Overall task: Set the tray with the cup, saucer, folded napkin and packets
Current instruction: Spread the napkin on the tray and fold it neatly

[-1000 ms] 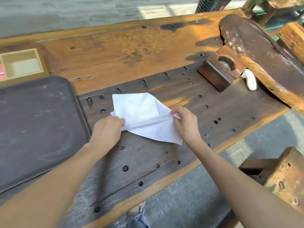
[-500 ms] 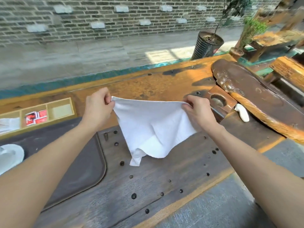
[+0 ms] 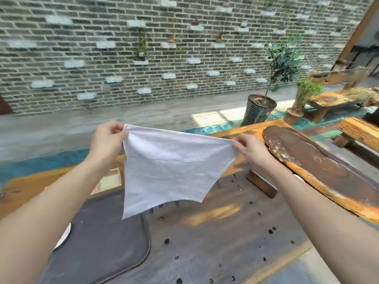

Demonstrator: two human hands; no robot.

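Above the bench (image 3: 225, 242), left hand (image 3: 106, 138) and right hand (image 3: 253, 148) pinch the napkin (image 3: 172, 167) corners; loosened fingers risk dropping it off the tray (image 3: 106, 249).

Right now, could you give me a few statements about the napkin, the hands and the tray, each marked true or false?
1. Both hands hold the napkin by its top corners. True.
2. The napkin lies flat on the table. False: it hangs in the air, spread open.
3. The left hand pinches one corner, the right hand the other. True.
4. The napkin already rests folded on the tray. False: it is unfolded, above the tray's edge.
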